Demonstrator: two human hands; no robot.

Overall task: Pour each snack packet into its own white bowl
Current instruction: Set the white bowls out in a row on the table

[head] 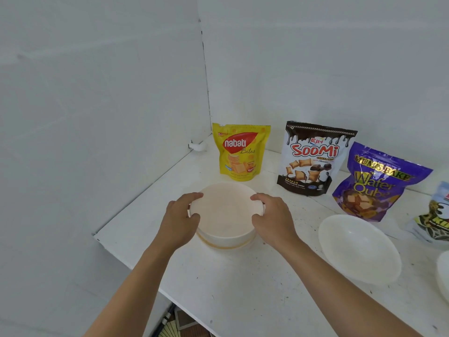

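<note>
A short stack of white bowls (226, 215) sits on the white table (255, 288), in front of the yellow Nabati Bites packet (239, 154). My left hand (181, 220) grips the top bowl's left rim, and my right hand (272, 218) grips its right rim. To the right stand the Soomi packet (313, 159) and the purple Wafer Qube packet (374, 183). A single white bowl (359, 246) lies in front of the purple packet. All three packets stand upright and look sealed.
A fourth packet (432, 215) and part of another white bowl (443, 276) are cut off at the right edge. White walls meet in a corner behind the packets. The table's left edge runs diagonally, with floor visible below it.
</note>
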